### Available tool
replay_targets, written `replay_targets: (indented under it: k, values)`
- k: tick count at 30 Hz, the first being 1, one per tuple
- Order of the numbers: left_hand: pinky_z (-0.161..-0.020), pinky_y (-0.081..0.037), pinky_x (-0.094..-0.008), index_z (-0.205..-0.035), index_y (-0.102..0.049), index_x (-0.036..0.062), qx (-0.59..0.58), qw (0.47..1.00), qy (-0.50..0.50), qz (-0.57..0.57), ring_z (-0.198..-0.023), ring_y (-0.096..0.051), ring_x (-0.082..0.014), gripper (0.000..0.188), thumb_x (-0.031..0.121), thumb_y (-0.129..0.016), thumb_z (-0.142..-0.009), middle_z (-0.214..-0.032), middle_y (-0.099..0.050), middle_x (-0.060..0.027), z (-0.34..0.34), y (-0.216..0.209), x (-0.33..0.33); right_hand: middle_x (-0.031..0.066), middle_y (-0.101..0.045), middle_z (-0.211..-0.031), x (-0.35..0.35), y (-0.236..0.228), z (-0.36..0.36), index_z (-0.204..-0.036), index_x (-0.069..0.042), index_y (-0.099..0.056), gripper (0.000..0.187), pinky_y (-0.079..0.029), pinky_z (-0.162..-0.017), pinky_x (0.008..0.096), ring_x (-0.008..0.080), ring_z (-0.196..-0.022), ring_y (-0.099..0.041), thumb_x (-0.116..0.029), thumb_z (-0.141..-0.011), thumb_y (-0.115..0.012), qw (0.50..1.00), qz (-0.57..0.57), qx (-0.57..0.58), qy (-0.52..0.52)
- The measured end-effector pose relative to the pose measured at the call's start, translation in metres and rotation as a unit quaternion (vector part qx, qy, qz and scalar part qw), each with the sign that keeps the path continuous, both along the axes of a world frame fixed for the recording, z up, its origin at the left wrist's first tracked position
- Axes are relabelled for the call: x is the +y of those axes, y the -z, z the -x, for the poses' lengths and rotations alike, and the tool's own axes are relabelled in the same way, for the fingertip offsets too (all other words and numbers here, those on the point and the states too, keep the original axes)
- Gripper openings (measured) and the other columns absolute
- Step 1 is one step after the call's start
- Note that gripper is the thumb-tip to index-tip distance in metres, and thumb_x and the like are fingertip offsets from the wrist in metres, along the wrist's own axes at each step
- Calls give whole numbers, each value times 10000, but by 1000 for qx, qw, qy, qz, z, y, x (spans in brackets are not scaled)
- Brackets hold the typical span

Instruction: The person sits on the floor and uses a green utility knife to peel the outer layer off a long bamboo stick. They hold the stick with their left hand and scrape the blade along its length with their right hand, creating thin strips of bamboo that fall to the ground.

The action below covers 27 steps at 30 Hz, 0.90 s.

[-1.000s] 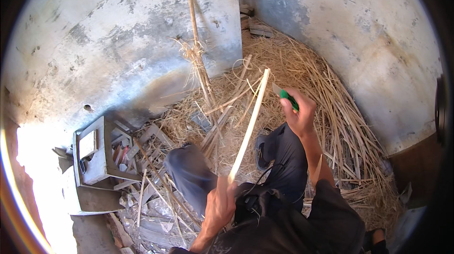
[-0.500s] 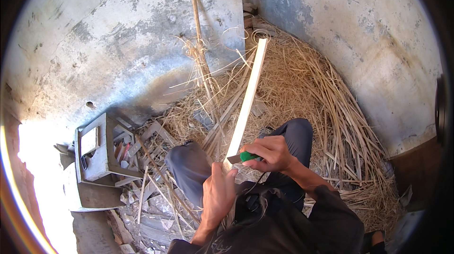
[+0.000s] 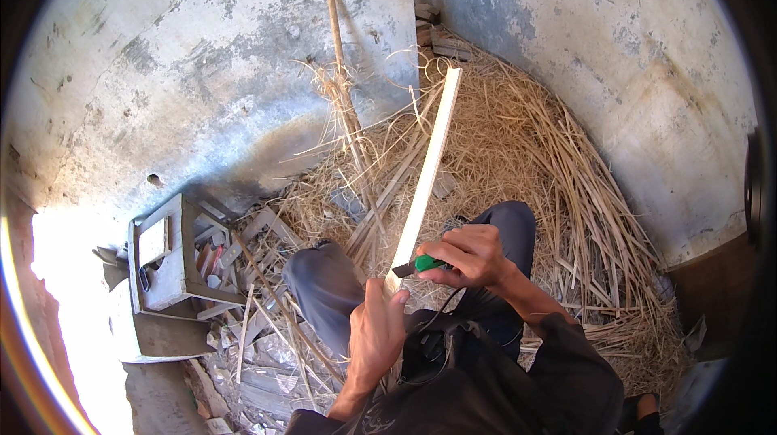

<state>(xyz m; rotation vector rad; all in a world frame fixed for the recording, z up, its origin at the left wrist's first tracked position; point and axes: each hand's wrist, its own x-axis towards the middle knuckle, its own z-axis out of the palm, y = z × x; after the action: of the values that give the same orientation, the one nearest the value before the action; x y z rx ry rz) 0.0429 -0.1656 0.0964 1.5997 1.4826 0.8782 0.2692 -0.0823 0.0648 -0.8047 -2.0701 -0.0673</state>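
Note:
A long pale strip of split bamboo or wood [image 3: 429, 164] slants up and away from me between my knees. Its near end sits in the closed fingers of my left hand [image 3: 375, 336]. Above that, my right hand [image 3: 473, 255] grips the green handle of a knife [image 3: 428, 263]. The short dark blade lies across the strip, just beyond my left thumb, and looks to touch it. The strip's lowest end is hidden behind my left hand.
Dry shavings [image 3: 502, 123] cover the floor ahead, with a heap of thin strips [image 3: 595, 184] on the right. A tied pole [image 3: 334, 22] leans on the wall. An overturned wooden stool-like frame [image 3: 174, 253] stands left, beside scraps. Worn walls enclose the corner.
My right hand and the knife have shifted slightly up and to the right along the strip. The strip's far end has tipped a little to the right.

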Motion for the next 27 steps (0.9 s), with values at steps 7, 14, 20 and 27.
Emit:
replay_targets:
  k: [7,14,20,27]
  values:
    - [-655,-480,-508,-1119,-540,-1,12,999,19,-39,-710,-657,-495,172,169,-565,-1140,-755,-637,-254,2,-3,-1,-44,-681,-734,0,-1,-4,-1060,-162,-818,316,-487,-515,296,142,-558,-636,-438,-920,-886,1000,-8,-27,11]
    - [-668,-516,-555,-1121,-553,9,-4,997,69,27,-782,-671,-548,202,162,-683,-1092,-819,-656,-299,13,16,-32,91,-765,-848,55,-1,-70,-1044,-11,-801,375,-540,-572,328,134,-671,-697,-372,-1090,-707,955,94,192,206]
    - [-633,-531,-472,-1087,-550,0,24,1000,-11,1,-676,-713,-440,233,156,-721,-1063,-724,-680,-226,23,13,-11,94,-798,-884,40,13,-59,-1094,-16,-794,316,-589,-604,329,159,-716,-761,-327,-1048,-762,975,93,179,97]
    - [-615,-529,-438,-1123,-573,-12,17,1000,-18,-15,-650,-725,-381,255,136,-763,-1037,-730,-689,-207,12,0,-2,40,-766,-823,9,13,2,-1056,-92,-803,276,-574,-583,346,216,-659,-746,-327,-935,-880,992,72,92,-52]
